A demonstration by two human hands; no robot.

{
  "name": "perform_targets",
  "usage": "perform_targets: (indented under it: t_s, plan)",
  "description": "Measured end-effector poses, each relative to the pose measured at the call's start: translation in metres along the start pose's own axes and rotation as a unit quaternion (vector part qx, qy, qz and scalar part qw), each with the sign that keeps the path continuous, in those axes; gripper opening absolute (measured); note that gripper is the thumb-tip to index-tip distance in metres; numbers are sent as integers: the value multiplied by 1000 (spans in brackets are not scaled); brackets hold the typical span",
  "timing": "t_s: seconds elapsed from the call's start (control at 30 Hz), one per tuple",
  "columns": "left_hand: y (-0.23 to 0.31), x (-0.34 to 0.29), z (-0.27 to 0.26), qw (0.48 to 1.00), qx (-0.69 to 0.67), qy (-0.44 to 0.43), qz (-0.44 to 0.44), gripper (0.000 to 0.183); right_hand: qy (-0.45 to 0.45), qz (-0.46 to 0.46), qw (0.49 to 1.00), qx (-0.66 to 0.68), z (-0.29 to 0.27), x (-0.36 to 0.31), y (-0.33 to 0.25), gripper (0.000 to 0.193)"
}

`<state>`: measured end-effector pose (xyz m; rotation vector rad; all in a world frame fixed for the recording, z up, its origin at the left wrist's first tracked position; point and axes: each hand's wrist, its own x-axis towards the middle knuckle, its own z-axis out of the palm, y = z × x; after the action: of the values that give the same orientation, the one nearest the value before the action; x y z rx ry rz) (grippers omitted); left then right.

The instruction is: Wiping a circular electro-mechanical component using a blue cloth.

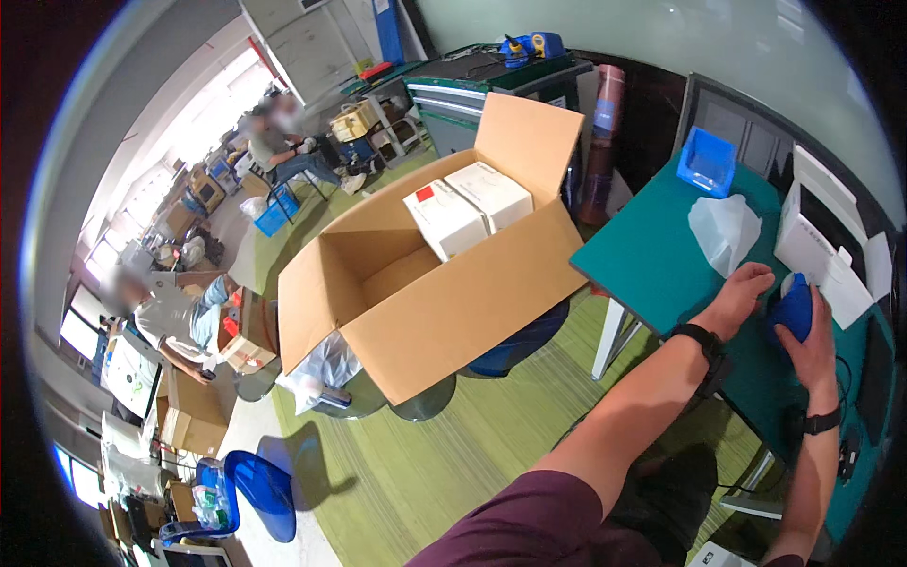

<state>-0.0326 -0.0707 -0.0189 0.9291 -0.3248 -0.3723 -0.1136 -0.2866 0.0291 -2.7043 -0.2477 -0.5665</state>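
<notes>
My right hand (812,348) is wrapped round a rounded blue object (792,312) with a pale part at its top; its exact kind I cannot make out. Just left of it, my left hand (740,300) hovers over the green table (631,244) with its fingers curled together. Whatever those fingers may hold is hidden. Beside the right hand stands an opened white box (806,231) with raised flaps. A crumpled white plastic bag (726,231) lies beyond my left hand. Farther back on the table sits a blue plastic bin (707,163).
A large open cardboard box (463,312) with white cartons (470,208) inside rests on stools left of the table. Behind it stands a green workbench (444,118). A blue chair (263,491) is at lower left. Seated people (170,317) are farther off.
</notes>
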Motion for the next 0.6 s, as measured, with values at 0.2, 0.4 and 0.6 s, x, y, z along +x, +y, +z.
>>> perform_targets:
  t_s: [0.2,0.4,0.6]
  plan:
    - [3,-2,8,1000,-3,10,-16,35,-36,-36,997,-62,-9,26,-12,98]
    - [6,-3,3,1000,-5,-1,-18,36,-165,-34,985,-28,-8,67,-16,74]
    - [9,-6,7,999,-35,-2,-22,37,-150,-31,988,-38,4,84,-17,40]
